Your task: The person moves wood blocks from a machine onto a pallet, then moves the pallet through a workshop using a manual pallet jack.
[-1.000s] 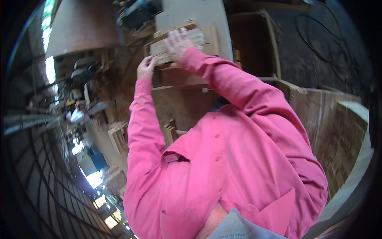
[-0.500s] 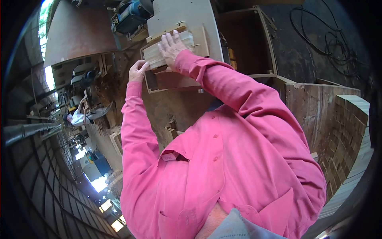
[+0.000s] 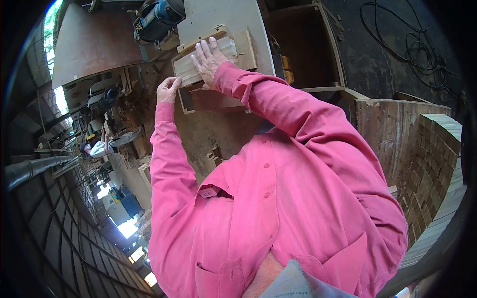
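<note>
View shifted; right hand [image 3: 207, 62] on wood strips [image 3: 188, 72]; left hand [image 3: 167, 90] at end

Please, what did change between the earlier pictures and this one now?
Only the view clearly shifted: the table appears further left in the picture. I see nothing taken hold of or let go. The right hand remains spread on the wood strips, the left hand at their left end.

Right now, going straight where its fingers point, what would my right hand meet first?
Your right hand would probably meet the narrow wooden strip just beyond its fingertips, though depth is unclear.
</note>
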A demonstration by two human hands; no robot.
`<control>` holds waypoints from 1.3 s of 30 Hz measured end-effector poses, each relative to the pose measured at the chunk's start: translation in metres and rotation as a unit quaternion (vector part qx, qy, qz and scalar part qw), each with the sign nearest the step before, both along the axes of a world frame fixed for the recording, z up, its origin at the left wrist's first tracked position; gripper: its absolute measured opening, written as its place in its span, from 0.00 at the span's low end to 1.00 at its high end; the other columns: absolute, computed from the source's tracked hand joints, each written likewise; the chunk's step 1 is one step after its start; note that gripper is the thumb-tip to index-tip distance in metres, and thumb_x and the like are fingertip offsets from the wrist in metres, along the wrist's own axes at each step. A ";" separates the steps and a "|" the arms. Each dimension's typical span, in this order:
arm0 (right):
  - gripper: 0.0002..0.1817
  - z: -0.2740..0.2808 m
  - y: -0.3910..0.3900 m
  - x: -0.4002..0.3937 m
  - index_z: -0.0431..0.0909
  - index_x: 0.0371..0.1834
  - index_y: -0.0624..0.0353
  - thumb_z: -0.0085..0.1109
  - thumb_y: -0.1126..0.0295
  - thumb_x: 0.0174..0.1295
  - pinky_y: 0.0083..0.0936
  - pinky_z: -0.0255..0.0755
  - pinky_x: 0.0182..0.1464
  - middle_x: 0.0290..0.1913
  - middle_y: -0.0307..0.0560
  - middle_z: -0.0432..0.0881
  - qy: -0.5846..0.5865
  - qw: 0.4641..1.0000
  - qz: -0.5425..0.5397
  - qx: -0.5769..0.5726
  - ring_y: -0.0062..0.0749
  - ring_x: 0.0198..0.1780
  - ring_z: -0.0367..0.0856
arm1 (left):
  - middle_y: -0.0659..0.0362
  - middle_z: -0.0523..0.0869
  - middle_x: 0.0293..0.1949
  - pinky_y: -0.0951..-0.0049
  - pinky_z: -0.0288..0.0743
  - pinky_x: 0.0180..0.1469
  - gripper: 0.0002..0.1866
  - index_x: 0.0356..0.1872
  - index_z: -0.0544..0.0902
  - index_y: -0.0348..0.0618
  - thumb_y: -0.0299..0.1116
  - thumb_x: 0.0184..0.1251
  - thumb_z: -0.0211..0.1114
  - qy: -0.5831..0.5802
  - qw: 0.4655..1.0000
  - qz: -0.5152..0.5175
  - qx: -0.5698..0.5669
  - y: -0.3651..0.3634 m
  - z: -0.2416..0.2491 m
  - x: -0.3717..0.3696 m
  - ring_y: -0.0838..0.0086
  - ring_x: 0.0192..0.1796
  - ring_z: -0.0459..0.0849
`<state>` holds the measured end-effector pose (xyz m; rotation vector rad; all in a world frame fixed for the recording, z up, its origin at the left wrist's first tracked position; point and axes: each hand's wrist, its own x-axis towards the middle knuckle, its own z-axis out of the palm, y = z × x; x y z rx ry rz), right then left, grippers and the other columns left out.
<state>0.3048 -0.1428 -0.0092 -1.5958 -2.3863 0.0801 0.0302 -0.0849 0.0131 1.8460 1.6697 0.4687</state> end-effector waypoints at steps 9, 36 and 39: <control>0.59 0.010 -0.003 0.002 0.55 0.80 0.62 0.68 0.36 0.53 0.67 0.36 0.78 0.78 0.70 0.54 0.016 1.000 0.018 -0.017 0.67 0.81 0.48 | 0.61 0.88 0.41 0.77 0.76 0.51 0.15 0.47 0.85 0.35 0.38 0.71 0.69 -0.031 1.000 -0.005 -0.001 -0.008 -0.005 -0.005 0.80 0.44 0.84; 0.67 0.016 -0.004 -0.029 0.54 0.78 0.69 0.63 0.24 0.48 0.62 0.43 0.78 0.76 0.71 0.57 -0.120 0.992 -0.038 0.030 0.64 0.79 0.53 | 0.51 0.84 0.58 0.68 0.76 0.62 0.22 0.59 0.80 0.34 0.36 0.69 0.70 -0.130 0.962 0.211 0.113 -0.196 -0.108 -0.103 0.68 0.58 0.83; 0.67 0.011 -0.004 -0.040 0.54 0.77 0.70 0.63 0.24 0.48 0.62 0.43 0.78 0.76 0.72 0.57 -0.112 0.991 -0.059 0.039 0.64 0.79 0.52 | 0.52 0.87 0.52 0.67 0.78 0.57 0.24 0.58 0.82 0.36 0.39 0.66 0.73 -0.165 0.949 0.266 0.045 -0.286 -0.199 -0.147 0.69 0.52 0.85</control>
